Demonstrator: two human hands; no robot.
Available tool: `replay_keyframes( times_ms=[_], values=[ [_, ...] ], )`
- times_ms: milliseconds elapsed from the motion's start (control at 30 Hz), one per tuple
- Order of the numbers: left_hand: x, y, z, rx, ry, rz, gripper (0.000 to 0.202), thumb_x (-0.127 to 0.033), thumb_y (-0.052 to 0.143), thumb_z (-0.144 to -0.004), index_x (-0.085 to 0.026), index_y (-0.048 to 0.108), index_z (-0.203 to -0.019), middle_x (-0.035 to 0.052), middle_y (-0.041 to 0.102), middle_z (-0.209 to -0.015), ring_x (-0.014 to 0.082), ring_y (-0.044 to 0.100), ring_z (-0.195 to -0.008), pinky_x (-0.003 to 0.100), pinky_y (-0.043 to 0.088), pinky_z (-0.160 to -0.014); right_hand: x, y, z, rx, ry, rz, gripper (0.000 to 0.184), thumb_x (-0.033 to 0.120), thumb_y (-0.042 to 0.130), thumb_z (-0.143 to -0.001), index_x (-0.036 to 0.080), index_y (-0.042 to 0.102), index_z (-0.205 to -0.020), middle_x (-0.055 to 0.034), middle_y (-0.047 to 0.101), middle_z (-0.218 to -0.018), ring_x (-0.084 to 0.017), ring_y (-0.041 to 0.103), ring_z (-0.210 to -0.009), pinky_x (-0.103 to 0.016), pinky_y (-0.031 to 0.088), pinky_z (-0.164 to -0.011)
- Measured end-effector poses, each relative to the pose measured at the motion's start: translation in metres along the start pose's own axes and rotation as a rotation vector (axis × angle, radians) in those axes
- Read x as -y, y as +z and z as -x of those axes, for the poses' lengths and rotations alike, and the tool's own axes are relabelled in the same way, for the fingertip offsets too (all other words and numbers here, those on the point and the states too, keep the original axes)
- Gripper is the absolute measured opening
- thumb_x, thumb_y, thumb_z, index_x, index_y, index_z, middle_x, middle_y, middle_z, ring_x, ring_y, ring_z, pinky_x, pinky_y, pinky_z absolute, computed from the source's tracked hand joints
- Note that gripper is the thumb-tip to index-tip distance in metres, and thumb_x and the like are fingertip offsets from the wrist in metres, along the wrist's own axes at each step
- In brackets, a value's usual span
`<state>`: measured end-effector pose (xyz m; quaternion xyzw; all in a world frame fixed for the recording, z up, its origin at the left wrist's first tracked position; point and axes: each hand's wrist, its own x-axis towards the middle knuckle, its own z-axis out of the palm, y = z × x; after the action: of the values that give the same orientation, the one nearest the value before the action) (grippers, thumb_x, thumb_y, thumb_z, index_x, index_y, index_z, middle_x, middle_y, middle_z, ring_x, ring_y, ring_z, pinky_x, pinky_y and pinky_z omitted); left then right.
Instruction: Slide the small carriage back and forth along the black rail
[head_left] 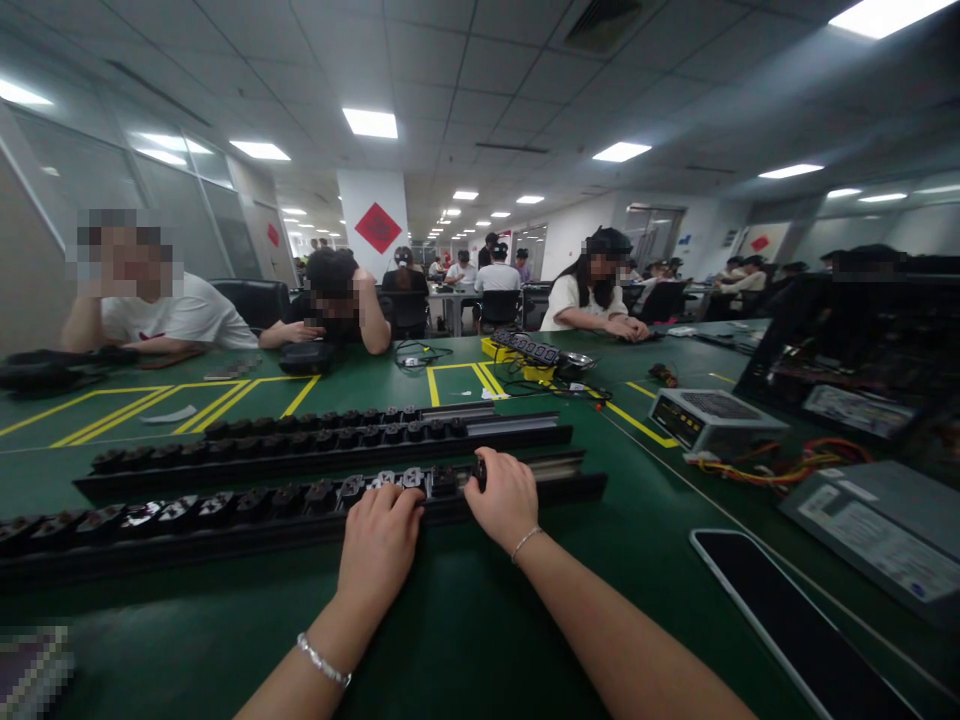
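A long black channel strip (pixel 247 540) lies across the table in front of me, with a row of small black socket-like modules (pixel 289 496) set in it. My left hand (pixel 381 540) curls over its front edge, fingers on the modules near the right part of the row. At the row's right end, my right hand (pixel 506 500) pinches a small black module (pixel 481 470) upright at the channel; my fingers partly cover it. Whether that module is seated cannot be told. Right of this hand, the channel's bare inside (pixel 556 468) shows.
Two similar filled strips (pixel 517 432) lie just behind. To the right are a phone (pixel 787 610), a grey power supply (pixel 885 530), another power supply (pixel 712 420) and an open computer case (pixel 847 350). A yellow bin (pixel 538 373) with cables stands farther back. Several people sit beyond.
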<state>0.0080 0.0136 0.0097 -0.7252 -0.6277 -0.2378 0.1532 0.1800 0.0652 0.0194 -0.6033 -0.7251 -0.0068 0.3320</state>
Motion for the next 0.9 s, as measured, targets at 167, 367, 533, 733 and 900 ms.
replay_keyframes(
  times_ms=[167,367,533,733,900],
  values=[
    [0.002,0.004,0.008,-0.058,0.038,0.036,0.028,-0.021,0.044,-0.084,-0.023,0.06,-0.107,0.0067,0.06,-0.102,0.022,0.05,-0.096,0.04,0.043,-0.084,-0.005,0.0,0.001,-0.053,-0.012,0.044,0.039,0.032,0.051,-0.077,0.019,0.056,-0.113,-0.0085,0.064,-0.106,-0.023,0.052,-0.105,-0.04,0.024,-0.1],
    [0.005,0.007,0.014,-0.098,0.079,0.101,0.034,-0.018,0.048,-0.079,-0.022,0.058,-0.112,0.0071,0.058,-0.108,0.0227,0.05,-0.104,0.043,0.042,-0.093,-0.009,-0.001,0.001,-0.055,0.013,0.087,0.04,0.038,0.052,-0.077,0.021,0.057,-0.113,-0.0088,0.065,-0.105,-0.024,0.052,-0.105,-0.047,0.02,-0.101],
    [0.003,0.006,0.012,-0.071,0.05,0.101,0.034,-0.018,0.049,-0.078,-0.022,0.058,-0.111,0.0068,0.058,-0.107,0.0232,0.05,-0.103,0.043,0.042,-0.092,-0.01,-0.001,-0.002,-0.044,0.034,0.077,0.038,0.034,0.052,-0.075,0.021,0.058,-0.111,-0.0078,0.065,-0.103,-0.024,0.053,-0.103,-0.043,0.024,-0.099],
    [0.004,0.006,0.011,-0.056,0.048,0.127,0.035,-0.018,0.047,-0.079,-0.022,0.057,-0.112,0.0069,0.058,-0.108,0.0232,0.049,-0.103,0.043,0.041,-0.093,-0.015,0.0,-0.003,-0.058,0.003,0.062,0.035,0.03,0.05,-0.075,0.019,0.058,-0.108,-0.0073,0.066,-0.1,-0.021,0.054,-0.098,-0.036,0.029,-0.094],
    [0.002,0.005,0.009,-0.049,0.026,0.147,0.035,-0.018,0.047,-0.079,-0.022,0.058,-0.112,0.0069,0.058,-0.108,0.0232,0.05,-0.103,0.043,0.041,-0.092,-0.02,0.004,-0.002,-0.111,-0.046,0.015,0.032,0.029,0.05,-0.077,0.019,0.057,-0.106,-0.006,0.065,-0.1,-0.02,0.054,-0.101,-0.039,0.02,-0.104]
  ],
)
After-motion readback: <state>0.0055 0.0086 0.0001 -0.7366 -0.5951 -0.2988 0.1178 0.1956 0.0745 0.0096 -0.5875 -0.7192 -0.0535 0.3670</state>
